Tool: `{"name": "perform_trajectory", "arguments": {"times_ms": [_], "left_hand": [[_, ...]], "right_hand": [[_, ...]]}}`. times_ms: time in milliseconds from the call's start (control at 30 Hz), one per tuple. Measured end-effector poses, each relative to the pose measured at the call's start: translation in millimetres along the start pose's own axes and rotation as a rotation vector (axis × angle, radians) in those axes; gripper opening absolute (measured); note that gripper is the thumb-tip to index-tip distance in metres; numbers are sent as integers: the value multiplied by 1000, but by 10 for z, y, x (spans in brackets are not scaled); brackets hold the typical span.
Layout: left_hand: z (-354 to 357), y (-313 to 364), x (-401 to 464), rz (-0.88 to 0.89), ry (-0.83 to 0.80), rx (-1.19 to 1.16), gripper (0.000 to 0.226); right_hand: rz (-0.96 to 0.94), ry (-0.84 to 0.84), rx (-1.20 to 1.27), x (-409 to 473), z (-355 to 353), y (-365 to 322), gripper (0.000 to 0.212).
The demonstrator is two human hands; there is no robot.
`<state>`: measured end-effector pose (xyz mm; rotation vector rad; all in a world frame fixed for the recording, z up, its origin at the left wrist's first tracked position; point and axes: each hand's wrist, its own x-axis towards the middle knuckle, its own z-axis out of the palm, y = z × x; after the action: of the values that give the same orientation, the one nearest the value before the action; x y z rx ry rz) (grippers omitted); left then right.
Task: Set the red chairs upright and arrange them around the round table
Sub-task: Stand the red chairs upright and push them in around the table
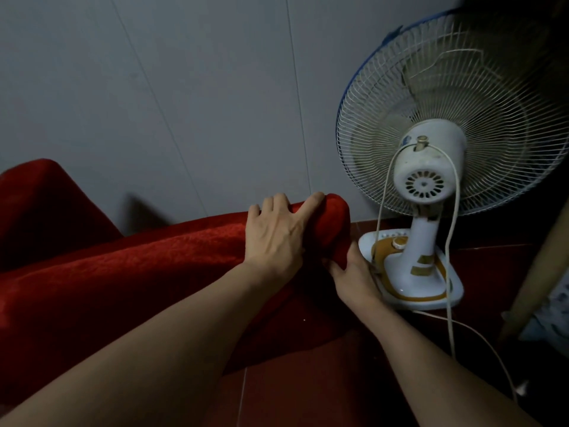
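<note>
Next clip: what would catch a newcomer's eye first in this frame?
Most likely the red chair, a plush red bulk filling the left and centre, lying on its side on the dark red floor. Both hands are on its near end: the left hand rests on top, the right hand grips it from below. Just right of them stands a white table fan, its cord trailing over the floor.

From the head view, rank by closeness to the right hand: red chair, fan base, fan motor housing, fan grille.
1. Red chair: right hand grips its end from below.
2. Fan base: just right, about touching.
3. Motor housing: above.
4. Fan grille: farthest, upper right.
</note>
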<state>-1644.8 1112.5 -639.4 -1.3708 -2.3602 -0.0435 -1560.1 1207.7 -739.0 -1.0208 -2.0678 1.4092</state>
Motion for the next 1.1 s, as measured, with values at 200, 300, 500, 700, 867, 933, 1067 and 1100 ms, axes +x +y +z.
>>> {"name": "perform_trajectory", "arguments": {"times_ms": [200, 300, 500, 700, 867, 933, 1067, 1100], "left_hand": [[-238, -198, -152, 10, 38, 5, 83], [-324, -234, -248, 20, 29, -5, 82], [-755, -528, -229, 5, 56, -40, 84], [-1516, -1007, -196, -59, -1, -105, 87], [-2272, -1505, -220, -145, -29, -111, 91], [-2604, -1727, -243, -202, -48, -130, 91], [-3180, -2142, -363, -291, -49, -111, 89], [-3313, -2249, -405, -316, -47, -104, 89]], "right_hand": [[-16, 22, -17, -234, 49, -243, 59], [-34, 42, -62, -388, 60, -327, 59], [-72, 43, -86, -529, 44, -784, 58], [-175, 38, -122, -703, -20, -1718, 58], [-246, 14, -212, -901, -6, -2639, 54], [-287, -6, -264, -977, 29, -3029, 52], [-358, -31, -316, -1221, 144, -3733, 56], [-376, -38, -328, -1282, 184, -3907, 57]]}}
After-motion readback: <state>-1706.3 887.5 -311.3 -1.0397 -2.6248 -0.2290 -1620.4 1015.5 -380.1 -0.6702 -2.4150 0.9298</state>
